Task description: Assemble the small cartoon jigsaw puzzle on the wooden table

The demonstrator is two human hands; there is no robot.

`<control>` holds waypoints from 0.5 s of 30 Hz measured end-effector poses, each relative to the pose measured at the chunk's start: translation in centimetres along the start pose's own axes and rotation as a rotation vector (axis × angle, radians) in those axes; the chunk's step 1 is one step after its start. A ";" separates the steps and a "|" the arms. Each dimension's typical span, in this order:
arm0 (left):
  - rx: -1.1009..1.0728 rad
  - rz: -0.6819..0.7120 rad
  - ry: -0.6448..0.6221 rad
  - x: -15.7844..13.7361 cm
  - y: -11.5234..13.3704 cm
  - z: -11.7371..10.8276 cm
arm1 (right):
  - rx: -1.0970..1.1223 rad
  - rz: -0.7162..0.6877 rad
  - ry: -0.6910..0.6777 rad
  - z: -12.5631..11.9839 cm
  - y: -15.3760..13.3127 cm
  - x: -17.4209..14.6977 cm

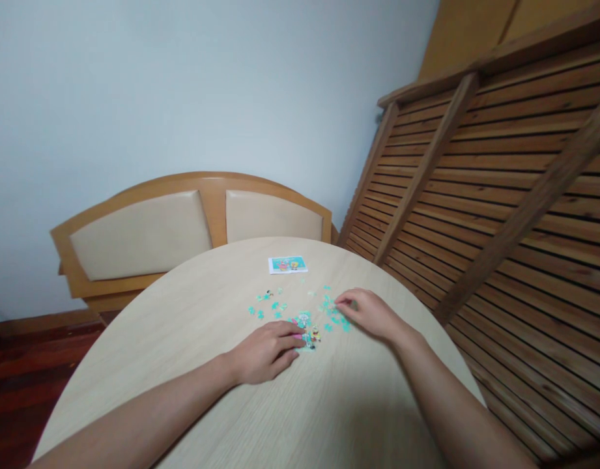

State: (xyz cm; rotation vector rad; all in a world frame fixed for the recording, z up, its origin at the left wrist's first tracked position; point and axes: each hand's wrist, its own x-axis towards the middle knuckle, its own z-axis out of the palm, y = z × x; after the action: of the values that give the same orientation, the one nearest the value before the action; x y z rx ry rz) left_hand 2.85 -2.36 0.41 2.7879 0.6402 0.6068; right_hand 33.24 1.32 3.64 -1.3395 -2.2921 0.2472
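Puzzle (304, 319), partly joined, lies on the table (206, 319) under the left hand (264, 352), whose fingers rest flat and slightly parted over its left side. The right hand (371, 312) has thumb and fingers drawn close together by the right-hand loose pieces (346, 327); I can't tell whether one is pinched. More bits (260, 314) lie scattered to the left, a picture card (287, 265) beyond. The pieces look light, thin and fairly stiff, probably best gripped by their edges; the joined part could break apart if lifted.
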 end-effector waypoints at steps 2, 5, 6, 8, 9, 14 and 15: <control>-0.008 0.002 0.006 -0.1 -0.1 0.0 | -0.037 0.110 0.056 0.0 1.8 -0.2; -0.015 0.007 0.011 -0.3 -0.2 -0.1 | -0.080 0.221 0.093 0.2 3.9 -0.5; -0.015 0.008 0.010 -0.3 -0.2 -0.1 | -0.089 0.240 0.097 0.2 4.4 -0.6; -0.015 0.010 0.006 -0.3 -0.2 -0.2 | -0.095 0.257 0.087 0.4 5.1 -0.7; -0.013 0.008 0.003 -0.3 -0.2 -0.2 | -0.090 0.252 0.078 0.4 5.2 -0.7; -0.011 0.003 0.001 -0.3 -0.2 -0.2 | -0.047 0.216 0.033 0.3 5.4 -0.9; -0.012 0.005 0.003 -0.3 -0.2 -0.2 | -0.036 0.224 0.021 0.3 5.4 -0.9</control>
State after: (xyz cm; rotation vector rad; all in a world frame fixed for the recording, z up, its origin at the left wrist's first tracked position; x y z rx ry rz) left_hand 2.46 -2.32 0.41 2.7782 0.6289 0.6141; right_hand 37.65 3.26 1.08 -1.6115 -2.1386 0.2642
